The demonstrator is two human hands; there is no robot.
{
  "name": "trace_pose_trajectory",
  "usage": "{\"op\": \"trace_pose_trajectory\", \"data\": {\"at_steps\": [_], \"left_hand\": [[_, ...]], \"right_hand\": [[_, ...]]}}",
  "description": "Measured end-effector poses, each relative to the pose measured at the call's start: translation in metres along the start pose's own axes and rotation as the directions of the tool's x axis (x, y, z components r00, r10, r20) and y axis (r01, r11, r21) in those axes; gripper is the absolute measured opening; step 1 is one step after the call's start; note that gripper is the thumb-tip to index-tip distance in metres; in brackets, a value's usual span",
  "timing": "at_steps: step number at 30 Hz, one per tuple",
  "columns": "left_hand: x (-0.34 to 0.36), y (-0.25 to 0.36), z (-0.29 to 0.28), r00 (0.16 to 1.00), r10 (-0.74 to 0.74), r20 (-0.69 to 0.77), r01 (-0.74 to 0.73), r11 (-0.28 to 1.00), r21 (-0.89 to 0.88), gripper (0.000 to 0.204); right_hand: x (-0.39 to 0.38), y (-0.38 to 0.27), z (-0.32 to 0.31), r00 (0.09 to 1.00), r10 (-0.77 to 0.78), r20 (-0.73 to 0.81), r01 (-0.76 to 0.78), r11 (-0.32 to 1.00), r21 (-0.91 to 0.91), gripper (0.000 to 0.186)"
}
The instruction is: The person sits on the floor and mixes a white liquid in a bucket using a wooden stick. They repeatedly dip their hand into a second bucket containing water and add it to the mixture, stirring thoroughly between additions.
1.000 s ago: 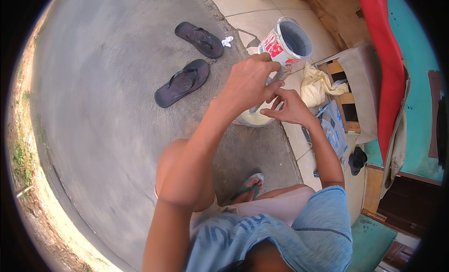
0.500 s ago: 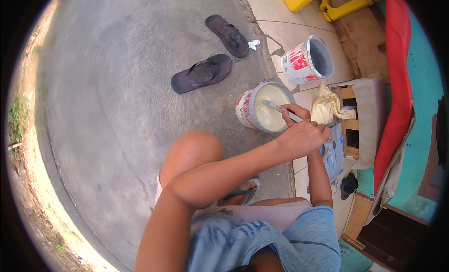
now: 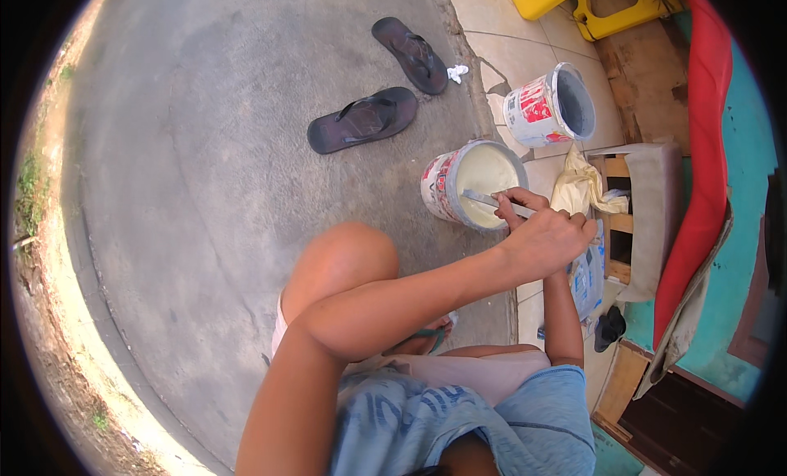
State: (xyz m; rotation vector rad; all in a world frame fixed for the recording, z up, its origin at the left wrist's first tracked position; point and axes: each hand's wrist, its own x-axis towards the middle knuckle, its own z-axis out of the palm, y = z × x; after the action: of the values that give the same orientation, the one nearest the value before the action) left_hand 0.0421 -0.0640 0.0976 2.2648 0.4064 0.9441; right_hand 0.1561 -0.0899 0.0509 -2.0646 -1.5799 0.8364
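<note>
Flat grey tool [image 3: 480, 198], pinched by my nearer right fingers [image 3: 529, 199], long axis running left over the pail [image 3: 438, 188] at the concrete floor's [image 3: 205, 148] right edge; left hand [image 3: 543, 240] behind, grip I cannot tell.

Noted cream on the mixture [image 3: 492, 166], white with red patches on the near bucket [image 3: 437, 185] and far bucket [image 3: 523, 109] — grey inside the latter. Recorded near-black on the loose flip-flops [image 3: 348, 135], mottled blue on the shirt [image 3: 541, 410].
</note>
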Motion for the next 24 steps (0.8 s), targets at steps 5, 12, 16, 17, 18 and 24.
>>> {"op": "trace_pose_trajectory", "data": {"at_steps": [5,12,16,17,18,24], "left_hand": [[0.000,-0.006,0.002,0.996,0.039,-0.084,-0.035,0.998,0.052,0.021],[-0.002,-0.004,-0.006,0.999,-0.021,-0.034,0.024,0.995,0.093,0.022],[0.008,-0.003,-0.009,0.995,-0.016,-0.103,0.028,0.993,0.114,0.022],[0.009,-0.004,-0.006,0.994,0.009,-0.112,0.002,0.995,0.095,0.021],[0.009,-0.005,-0.001,0.992,0.036,-0.122,-0.027,0.997,0.074,0.021],[-0.005,-0.010,0.014,0.985,0.085,-0.153,-0.067,0.991,0.118,0.021]], "right_hand": [[0.011,0.026,0.007,0.869,-0.323,-0.374,0.233,0.935,-0.267,0.012],[-0.006,0.022,-0.014,0.990,0.117,-0.072,-0.129,0.976,-0.176,0.014],[-0.007,-0.013,-0.014,0.976,0.216,-0.005,-0.214,0.962,-0.171,0.014],[-0.003,-0.013,-0.009,0.981,0.192,-0.031,-0.195,0.970,-0.146,0.014],[0.001,-0.010,-0.006,0.986,0.150,-0.076,-0.158,0.979,-0.125,0.014],[0.009,0.058,-0.002,0.968,-0.008,-0.250,-0.052,0.971,-0.233,0.014]]}}
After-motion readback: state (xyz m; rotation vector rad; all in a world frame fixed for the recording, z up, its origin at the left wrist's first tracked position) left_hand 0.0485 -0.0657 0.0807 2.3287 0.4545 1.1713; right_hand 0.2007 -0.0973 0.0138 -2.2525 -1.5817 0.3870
